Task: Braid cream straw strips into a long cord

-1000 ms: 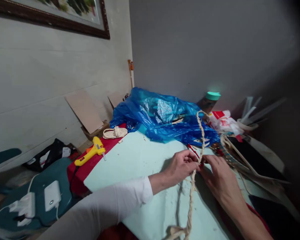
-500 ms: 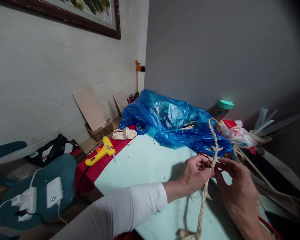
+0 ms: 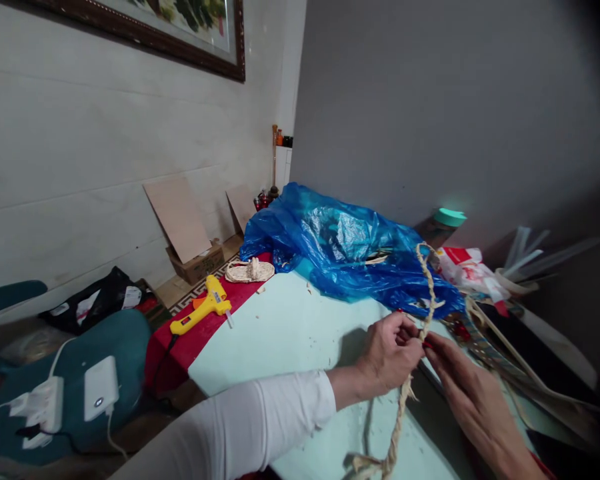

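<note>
A pale braided straw rope [image 3: 398, 427] runs from the table's near edge up between my hands and arches over to the blue plastic bag [image 3: 345, 247]. My left hand [image 3: 393, 350], in a white sleeve, is closed around the rope at mid-length. My right hand [image 3: 463, 387] pinches the same rope just beside it, fingers together, with something small and red showing at the fingertips. Both hands hover over the pale green table top [image 3: 285, 327].
A yellow glue gun [image 3: 203, 309] and a small woven straw sandal [image 3: 250, 271] lie on the red cloth at the table's left. A teal-lidded jar [image 3: 445, 223], red-and-white wrappers and long straw strips crowd the right side. A chair with chargers stands at lower left.
The view has swung slightly, so everything sits further right and lower. My right hand has stretched out flatter along the rope; both hands stay on it at the same spot.
</note>
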Available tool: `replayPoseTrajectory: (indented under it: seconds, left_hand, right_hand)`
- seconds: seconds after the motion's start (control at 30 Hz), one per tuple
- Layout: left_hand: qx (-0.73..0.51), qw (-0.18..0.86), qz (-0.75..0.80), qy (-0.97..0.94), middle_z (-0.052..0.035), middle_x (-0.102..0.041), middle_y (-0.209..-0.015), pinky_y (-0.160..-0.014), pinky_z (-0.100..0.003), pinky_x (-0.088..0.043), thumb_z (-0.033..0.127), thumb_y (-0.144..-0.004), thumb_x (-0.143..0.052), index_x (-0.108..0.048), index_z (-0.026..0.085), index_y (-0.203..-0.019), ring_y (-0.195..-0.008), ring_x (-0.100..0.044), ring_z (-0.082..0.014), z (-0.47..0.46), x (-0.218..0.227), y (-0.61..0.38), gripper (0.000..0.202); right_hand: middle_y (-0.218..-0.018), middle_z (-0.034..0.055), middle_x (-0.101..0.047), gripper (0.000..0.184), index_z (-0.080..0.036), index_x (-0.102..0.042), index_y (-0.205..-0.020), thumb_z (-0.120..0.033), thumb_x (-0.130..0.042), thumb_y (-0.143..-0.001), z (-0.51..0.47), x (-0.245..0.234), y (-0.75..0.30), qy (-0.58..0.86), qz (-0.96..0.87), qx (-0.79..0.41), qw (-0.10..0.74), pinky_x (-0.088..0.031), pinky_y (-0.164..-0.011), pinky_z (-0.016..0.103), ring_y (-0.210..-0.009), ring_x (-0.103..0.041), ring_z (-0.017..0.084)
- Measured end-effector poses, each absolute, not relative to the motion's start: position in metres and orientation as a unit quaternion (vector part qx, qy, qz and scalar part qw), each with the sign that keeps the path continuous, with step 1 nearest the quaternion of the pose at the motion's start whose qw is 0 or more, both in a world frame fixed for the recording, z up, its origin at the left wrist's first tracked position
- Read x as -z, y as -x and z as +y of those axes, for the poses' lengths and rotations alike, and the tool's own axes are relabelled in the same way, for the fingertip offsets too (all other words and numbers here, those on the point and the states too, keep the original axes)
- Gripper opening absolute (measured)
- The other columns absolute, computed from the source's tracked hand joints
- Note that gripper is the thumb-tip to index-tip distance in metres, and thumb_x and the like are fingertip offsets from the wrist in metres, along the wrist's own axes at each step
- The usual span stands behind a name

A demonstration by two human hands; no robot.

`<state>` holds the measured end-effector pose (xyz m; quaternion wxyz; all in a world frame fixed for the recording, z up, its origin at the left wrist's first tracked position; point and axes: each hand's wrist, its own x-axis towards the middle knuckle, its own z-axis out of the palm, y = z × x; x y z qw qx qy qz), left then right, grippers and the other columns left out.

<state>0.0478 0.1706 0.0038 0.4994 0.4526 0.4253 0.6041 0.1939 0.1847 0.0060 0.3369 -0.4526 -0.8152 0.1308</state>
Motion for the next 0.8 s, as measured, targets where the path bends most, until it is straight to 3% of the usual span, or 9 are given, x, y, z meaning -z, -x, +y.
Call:
replayPoseTrajectory:
  seconds: [0.13,0.33,0.63,0.8]
  left_hand:
    - [-0.589,0.499,0.437,-0.462,0.0011,-0.057,-0.065,-0.058,-0.023,-0.042,0.012,-0.066,-0.055,-0.054,0.018,-0.074,-0.061,-0.052,-0.0116,0.170,-0.005,-0.048,0.011]
    - [-0.581,0.497,0.424,-0.485,-0.0001,-0.059,-0.069,-0.059,-0.022,-0.042,0.012,-0.068,-0.054,-0.055,0.018,-0.077,-0.063,-0.055,-0.0122,0.167,-0.005,-0.050,0.011]
    - [-0.564,0.428,0.485,-0.513,0.0016,-0.058,-0.070,-0.059,-0.021,-0.042,0.013,-0.071,-0.053,-0.054,0.019,-0.079,-0.063,-0.054,-0.0112,0.163,-0.007,-0.047,0.010]
    - [-0.569,0.427,0.500,-0.494,0.0027,-0.055,-0.068,-0.058,-0.021,-0.041,0.014,-0.070,-0.053,-0.053,0.019,-0.077,-0.062,-0.052,-0.0106,0.167,-0.004,-0.046,0.008]
  right_hand:
    - [-0.087,0.0074,-0.071,0.034,-0.023,-0.060,-0.093,-0.054,-0.054,-0.081,0.187,-0.008,-0.192,0.503,-0.744,-0.184,0.399,-0.054,-0.064,0.029,-0.075,-0.068,0.023]
    - [-0.088,0.0094,-0.073,0.034,-0.019,-0.069,-0.089,-0.050,-0.061,-0.075,0.192,0.004,-0.193,0.510,-0.690,-0.229,0.459,-0.054,-0.077,0.035,-0.082,-0.069,0.026]
    - [-0.095,0.0079,-0.073,0.032,-0.021,-0.068,-0.097,-0.041,-0.048,-0.082,0.191,-0.003,-0.194,0.460,-0.817,-0.144,0.315,-0.054,-0.073,0.035,-0.081,-0.069,0.025]
    - [-0.100,0.0066,-0.071,0.034,-0.022,-0.064,-0.107,-0.043,-0.049,-0.085,0.191,0.000,-0.196,0.439,-0.822,-0.125,0.340,-0.054,-0.078,0.033,-0.087,-0.069,0.024]
